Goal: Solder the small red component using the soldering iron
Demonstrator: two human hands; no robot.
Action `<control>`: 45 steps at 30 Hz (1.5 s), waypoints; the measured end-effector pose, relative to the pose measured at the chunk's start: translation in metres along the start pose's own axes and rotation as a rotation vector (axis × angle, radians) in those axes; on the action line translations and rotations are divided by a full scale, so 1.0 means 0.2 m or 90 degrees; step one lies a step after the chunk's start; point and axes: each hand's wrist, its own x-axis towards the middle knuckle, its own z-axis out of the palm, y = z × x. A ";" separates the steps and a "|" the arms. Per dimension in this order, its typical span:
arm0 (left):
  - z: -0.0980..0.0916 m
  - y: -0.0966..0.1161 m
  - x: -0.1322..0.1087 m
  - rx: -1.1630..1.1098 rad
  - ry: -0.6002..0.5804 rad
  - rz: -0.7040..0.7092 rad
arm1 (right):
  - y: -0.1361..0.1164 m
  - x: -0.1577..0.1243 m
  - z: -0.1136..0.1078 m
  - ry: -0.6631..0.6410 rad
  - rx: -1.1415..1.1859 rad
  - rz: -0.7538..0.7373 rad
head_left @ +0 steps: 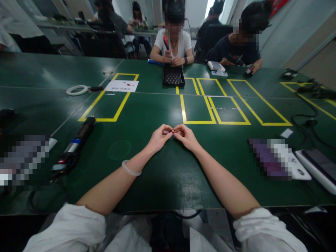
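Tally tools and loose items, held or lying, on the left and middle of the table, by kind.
Small part, pinched between left hand and right hand: 1
Powered driver lying at left, another held by the person opposite: 2
Black tray: 1
White ring: 1
Paper sheet: 1
Total: 6

surface (147, 182): dark green, with yellow tape rectangles (109, 101)
small part (172, 131): orange-red with dark bits
bracelet (130, 169): pale, translucent white
electric screwdriver (76, 145): black, blue band, silver section
tray (173, 77): black
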 end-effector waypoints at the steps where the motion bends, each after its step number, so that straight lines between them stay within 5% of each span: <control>1: 0.00 0.00 -0.01 0.004 0.000 -0.001 | 0.00 0.00 0.00 -0.005 0.002 -0.001; 33: -0.16 0.01 -0.24 0.091 -0.040 -0.025 | -0.06 -0.03 0.01 -0.080 -0.130 -0.059; 45: -0.04 -0.02 -0.08 0.159 0.011 0.039 | -0.03 -0.02 0.01 -0.050 -0.153 -0.067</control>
